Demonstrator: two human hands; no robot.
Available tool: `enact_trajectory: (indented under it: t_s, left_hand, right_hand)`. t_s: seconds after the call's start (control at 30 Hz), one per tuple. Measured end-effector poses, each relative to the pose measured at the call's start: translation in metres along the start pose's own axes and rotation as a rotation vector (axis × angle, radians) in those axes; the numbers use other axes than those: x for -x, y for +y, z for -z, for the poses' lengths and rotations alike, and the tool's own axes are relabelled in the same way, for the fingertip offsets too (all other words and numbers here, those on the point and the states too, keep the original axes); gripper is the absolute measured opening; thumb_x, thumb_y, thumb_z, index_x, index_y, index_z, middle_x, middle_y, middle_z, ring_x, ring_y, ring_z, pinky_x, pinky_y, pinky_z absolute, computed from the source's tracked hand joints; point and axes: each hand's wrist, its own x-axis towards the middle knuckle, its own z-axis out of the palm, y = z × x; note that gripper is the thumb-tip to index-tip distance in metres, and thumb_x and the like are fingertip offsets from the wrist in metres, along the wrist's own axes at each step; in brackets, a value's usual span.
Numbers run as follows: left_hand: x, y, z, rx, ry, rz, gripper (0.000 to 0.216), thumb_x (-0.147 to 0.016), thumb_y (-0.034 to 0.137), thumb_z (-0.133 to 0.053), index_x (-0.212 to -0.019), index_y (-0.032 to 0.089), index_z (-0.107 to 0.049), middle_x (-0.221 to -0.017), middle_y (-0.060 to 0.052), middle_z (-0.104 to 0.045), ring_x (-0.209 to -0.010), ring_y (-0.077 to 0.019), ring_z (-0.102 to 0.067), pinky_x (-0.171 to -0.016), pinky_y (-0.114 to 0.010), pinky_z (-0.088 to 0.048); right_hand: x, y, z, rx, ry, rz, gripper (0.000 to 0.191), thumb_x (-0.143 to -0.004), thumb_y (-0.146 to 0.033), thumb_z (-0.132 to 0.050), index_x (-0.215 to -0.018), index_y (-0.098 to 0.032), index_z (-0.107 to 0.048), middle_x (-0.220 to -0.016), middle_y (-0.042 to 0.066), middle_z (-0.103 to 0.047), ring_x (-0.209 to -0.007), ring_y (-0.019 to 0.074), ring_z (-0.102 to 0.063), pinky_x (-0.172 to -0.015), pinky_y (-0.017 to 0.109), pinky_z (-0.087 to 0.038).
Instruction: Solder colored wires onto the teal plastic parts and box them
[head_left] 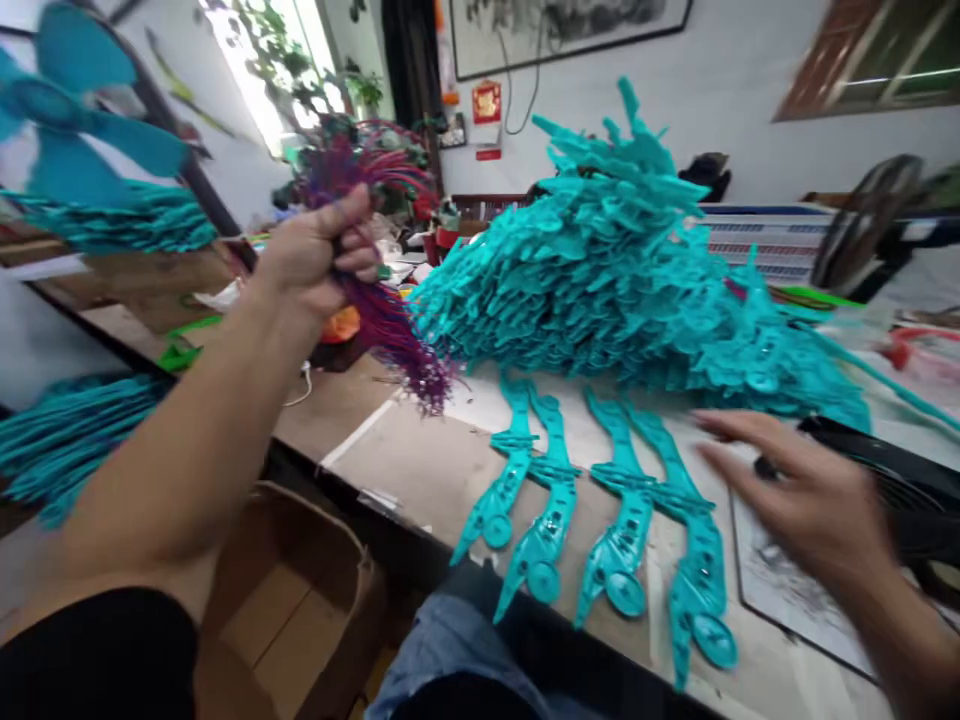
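Observation:
My left hand (326, 240) is raised over the table's left part, its fingers wrapped round a bundle of thin red and purple wires (401, 340) whose ends hang down to the right. Over the table's right side, my right hand (810, 490) is blurred, with thumb and fingers apart and nothing visible between them. To its left, several long teal plastic parts (622, 530), each with a round disc near its lower end, lie side by side along the front edge. Behind them rises a large heap of similar teal parts (570, 270).
An open cardboard box (300, 590) stands below the table's front edge. More teal parts (67, 440) are stacked at the far left, beneath a teal fan (60, 110). A dark-edged board (795, 600) and a black object (885, 480) lie at the right.

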Motion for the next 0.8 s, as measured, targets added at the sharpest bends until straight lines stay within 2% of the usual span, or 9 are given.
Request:
enact_trajectory:
  t_s: [0.1,0.2,0.3,0.37,0.43,0.53,0.63,0.7,0.8]
  left_hand:
    - [0.008,0.005,0.003,0.091,-0.047,0.075,0.04,-0.103,0.02,-0.03,-0.066,0.017,-0.044,-0.046,0.009,-0.026,-0.038,-0.0038,-0.015,-0.039,-0.016,-0.019]
    - [0.024,-0.008,0.012,0.182,-0.01,0.147,0.046,-0.103,0.026,-0.027,-0.059,0.017,-0.037,-0.046,0.009,-0.024,-0.036,-0.0035,-0.018,-0.039,-0.017,-0.02]
    - [0.044,-0.035,0.05,0.27,0.1,0.177,0.048,-0.101,0.03,-0.037,-0.054,0.017,-0.033,-0.046,0.008,-0.025,-0.034,-0.0029,-0.021,-0.037,-0.017,-0.024]
    - [0.059,-0.062,0.088,0.331,0.182,0.178,0.045,-0.096,0.029,-0.048,-0.055,0.017,-0.036,-0.047,0.008,-0.029,-0.033,-0.0026,-0.024,-0.038,-0.017,-0.029]
    - [0.074,-0.093,0.128,0.398,0.288,0.176,0.042,-0.091,0.029,-0.057,-0.055,0.016,-0.04,-0.048,0.008,-0.033,-0.036,-0.0029,-0.033,-0.043,-0.017,-0.038]
    - [0.088,-0.134,0.172,0.496,0.431,0.145,0.035,-0.086,0.03,-0.063,-0.059,0.016,-0.047,-0.056,0.004,-0.047,-0.056,-0.0071,-0.055,-0.064,-0.021,-0.053]
    - [0.086,-0.16,0.189,0.515,0.612,-0.039,0.014,-0.088,0.034,-0.06,-0.083,0.021,-0.061,-0.081,0.002,-0.065,-0.084,-0.0122,-0.064,-0.083,-0.028,-0.055]
    - [0.081,-0.177,0.189,0.461,0.747,-0.079,0.02,-0.093,0.042,-0.051,-0.097,0.026,-0.063,-0.095,0.0,-0.068,-0.095,-0.0144,-0.064,-0.087,-0.031,-0.054]
    - [0.093,-0.208,0.182,0.391,0.8,0.285,0.028,-0.093,0.045,-0.05,-0.099,0.021,-0.064,-0.101,-0.008,-0.069,-0.099,-0.0177,-0.065,-0.083,-0.03,-0.055]
  right_hand:
    - [-0.062,-0.065,-0.085,-0.198,-0.26,0.047,0.077,-0.076,-0.057,-0.068,-0.142,-0.028,-0.042,-0.144,0.007,-0.046,-0.133,0.0317,-0.044,-0.112,0.052,-0.036]
    - [-0.109,-0.116,-0.178,-0.567,-0.436,0.055,0.103,-0.058,-0.059,-0.08,-0.143,-0.022,-0.036,-0.148,0.011,-0.04,-0.138,0.0297,-0.036,-0.116,0.048,-0.028]
    - [-0.11,-0.146,-0.252,-0.918,-0.751,-0.031,0.079,-0.063,-0.047,-0.079,-0.13,-0.017,-0.049,-0.118,0.008,-0.062,-0.108,0.0232,-0.058,-0.099,0.04,-0.046]
    - [-0.094,-0.151,-0.281,-0.957,-0.921,-0.116,0.055,-0.071,-0.037,-0.073,-0.117,-0.013,-0.057,-0.1,0.003,-0.066,-0.088,0.018,-0.061,-0.084,0.032,-0.051]
    - [-0.083,-0.145,-0.298,-0.796,-0.998,-0.108,0.037,-0.076,-0.027,-0.064,-0.111,-0.014,-0.06,-0.091,0.0,-0.066,-0.078,0.0145,-0.059,-0.073,0.027,-0.049]
    - [-0.1,-0.128,-0.312,-0.23,-0.929,0.107,0.03,-0.076,-0.021,-0.061,-0.105,-0.019,-0.063,-0.087,-0.002,-0.067,-0.074,0.0145,-0.059,-0.065,0.023,-0.043]
    - [-0.149,-0.111,-0.335,0.135,-0.79,0.261,0.025,-0.08,-0.022,-0.057,-0.105,-0.02,-0.063,-0.097,0.006,-0.067,-0.088,0.0215,-0.06,-0.074,0.029,-0.043]
    - [-0.179,-0.101,-0.362,0.185,-0.745,0.295,0.028,-0.086,-0.02,-0.049,-0.112,-0.017,-0.061,-0.109,0.014,-0.063,-0.104,0.0274,-0.055,-0.089,0.039,-0.04]
    - [-0.197,-0.08,-0.407,0.242,-0.756,0.362,0.036,-0.087,-0.014,-0.044,-0.121,-0.015,-0.057,-0.119,0.019,-0.058,-0.12,0.0308,-0.045,-0.106,0.05,-0.026]
